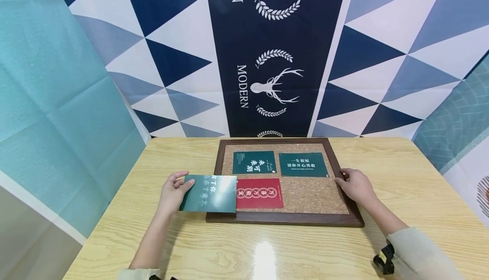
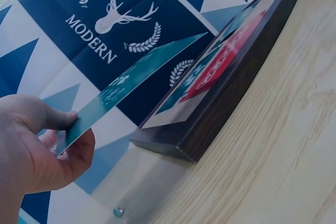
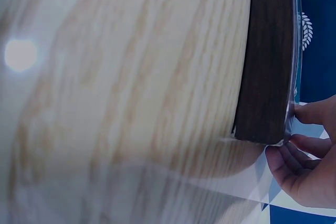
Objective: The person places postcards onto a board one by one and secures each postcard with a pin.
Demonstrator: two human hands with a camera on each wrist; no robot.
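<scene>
My left hand (image 1: 172,193) pinches a green card (image 1: 214,203) by its left edge, thumb on top and fingers beneath. In the left wrist view the card (image 2: 121,90) is raised and tilted above the table. From the head view it overlaps the left frame of a cork board (image 1: 313,195) and meets the edge of a red card (image 1: 261,195). Two green cards, one at the upper left (image 1: 244,164) and one at the upper right (image 1: 303,171), lie on the cork. My right hand (image 1: 358,185) grips the board's dark wooden frame (image 3: 268,61) at its right side.
The board lies flat on a light wooden table (image 1: 298,250) near its back edge. A patterned cloth (image 1: 183,59) hangs behind the table. In the left wrist view a small shiny pin-like thing (image 2: 118,212) lies on the table left of the board.
</scene>
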